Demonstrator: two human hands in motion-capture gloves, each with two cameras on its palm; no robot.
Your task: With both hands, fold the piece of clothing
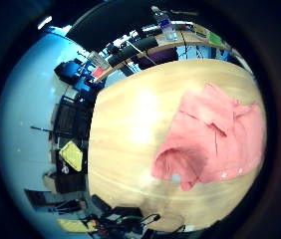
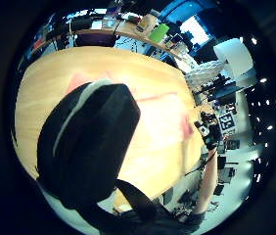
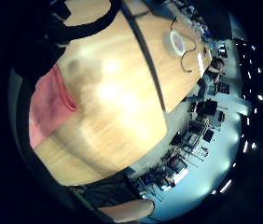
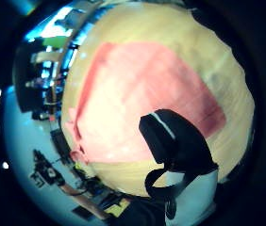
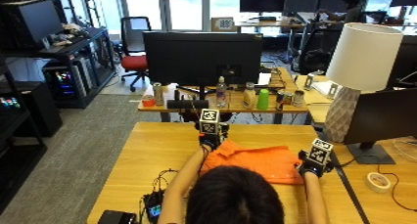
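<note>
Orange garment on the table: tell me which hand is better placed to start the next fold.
Probably the left hand: it sits at the orange garment's far left corner, by the collar, ready to draw cloth inward. The right hand rests at the right edge; either could lead.

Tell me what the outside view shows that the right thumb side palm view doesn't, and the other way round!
Only the outside view shows both hands at once, the left hand and right hand, plus the white lamp and black monitor. Only the right thumb side palm view shows the shirt spread nearly whole, with a black gloved thumb over it. Both show the shirt on the wooden table.
</note>
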